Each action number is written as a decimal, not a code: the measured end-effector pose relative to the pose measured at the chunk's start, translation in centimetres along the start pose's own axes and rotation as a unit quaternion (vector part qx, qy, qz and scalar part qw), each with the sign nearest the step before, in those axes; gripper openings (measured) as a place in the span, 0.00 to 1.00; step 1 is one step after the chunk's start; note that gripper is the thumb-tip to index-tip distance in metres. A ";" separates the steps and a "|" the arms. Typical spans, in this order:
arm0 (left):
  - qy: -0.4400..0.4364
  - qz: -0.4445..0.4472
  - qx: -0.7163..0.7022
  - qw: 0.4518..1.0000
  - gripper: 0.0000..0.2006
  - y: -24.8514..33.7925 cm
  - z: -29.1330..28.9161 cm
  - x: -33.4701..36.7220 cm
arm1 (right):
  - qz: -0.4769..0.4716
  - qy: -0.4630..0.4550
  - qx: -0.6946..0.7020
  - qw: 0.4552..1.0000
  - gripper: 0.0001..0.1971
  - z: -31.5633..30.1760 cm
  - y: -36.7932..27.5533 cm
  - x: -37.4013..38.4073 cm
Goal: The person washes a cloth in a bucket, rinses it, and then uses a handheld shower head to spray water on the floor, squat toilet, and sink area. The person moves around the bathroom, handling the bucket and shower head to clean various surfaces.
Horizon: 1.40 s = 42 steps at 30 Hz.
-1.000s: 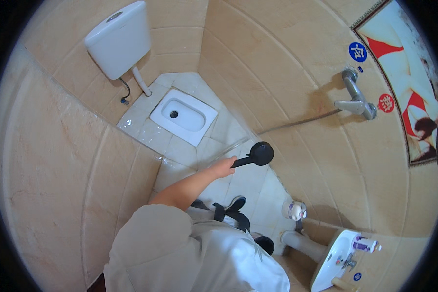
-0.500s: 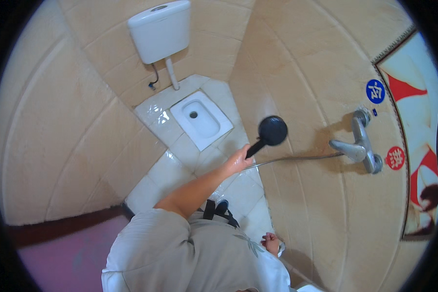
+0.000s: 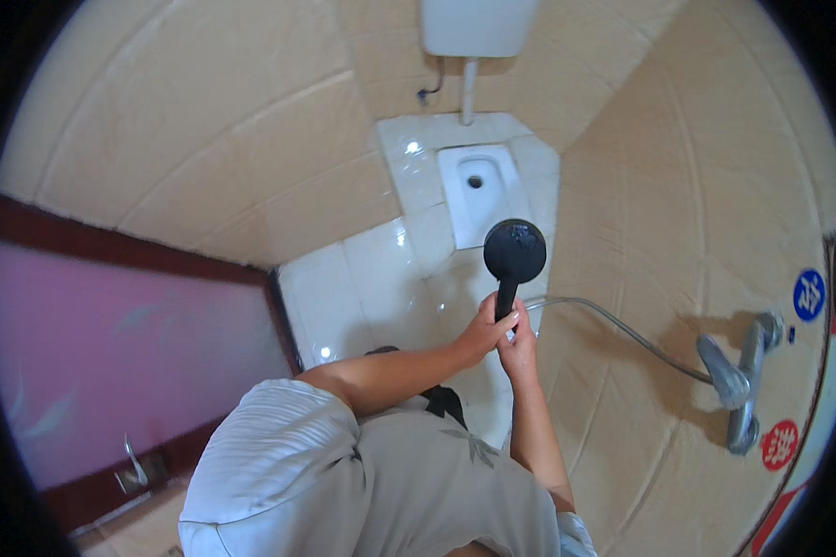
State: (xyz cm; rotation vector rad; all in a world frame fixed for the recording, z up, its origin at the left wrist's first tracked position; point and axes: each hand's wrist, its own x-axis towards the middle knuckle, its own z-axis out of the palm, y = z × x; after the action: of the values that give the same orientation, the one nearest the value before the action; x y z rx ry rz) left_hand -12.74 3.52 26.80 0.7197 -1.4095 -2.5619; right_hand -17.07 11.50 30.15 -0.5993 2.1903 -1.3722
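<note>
A black round hand shower head (image 3: 515, 249) is held out in front of me, its handle pointing back toward me. My left hand (image 3: 479, 334) is closed around the lower handle. My right hand (image 3: 521, 349) is closed at the base of the handle, beside the left one, its fingers partly hidden. From there a metal shower hose (image 3: 613, 320) curves right to the lever mixer tap (image 3: 736, 379) on the wall. I cannot tell whether water is flowing.
Beyond the shower head is a white squat toilet (image 3: 511, 181) set in pale floor tiles (image 3: 320, 288), below a wall cistern (image 3: 478, 26). A pink-panelled door (image 3: 130, 343) with a metal handle (image 3: 134, 461) is at left. Beige tiled walls close in both sides.
My right hand has come up from low on the right to join my left at the shower handle. The view has turned left, bringing more of the door into sight.
</note>
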 end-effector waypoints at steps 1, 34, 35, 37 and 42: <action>0.006 -0.020 -0.072 0.997 0.23 -0.1 -0.8 -0.3 | -0.012 -0.002 0.009 1.000 0.27 1.0 -0.1 -0.2; 0.252 -0.128 0.213 0.935 0.15 -12.7 -38.3 -48.4 | -0.234 -0.455 -0.332 0.792 0.15 29.4 -2.0 -9.6; 0.290 -0.195 0.148 0.925 0.15 -13.7 -39.4 -48.1 | -0.220 -0.452 -0.356 0.788 0.15 29.1 -1.0 -9.7; 0.322 -0.290 0.083 0.897 0.15 -14.5 -40.5 -47.6 | -0.186 -0.445 -0.408 0.775 0.15 27.9 1.5 -9.8; 0.311 -0.327 0.089 0.888 0.15 -12.4 -41.0 -44.7 | -0.125 -0.402 -0.449 0.788 0.15 24.2 3.3 -10.1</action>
State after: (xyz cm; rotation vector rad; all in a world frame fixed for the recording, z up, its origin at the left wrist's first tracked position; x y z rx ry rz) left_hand 47.01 -5.88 13.51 2.1248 -1.3124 -2.2073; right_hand 5.23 1.92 19.64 -1.5096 1.8952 0.0585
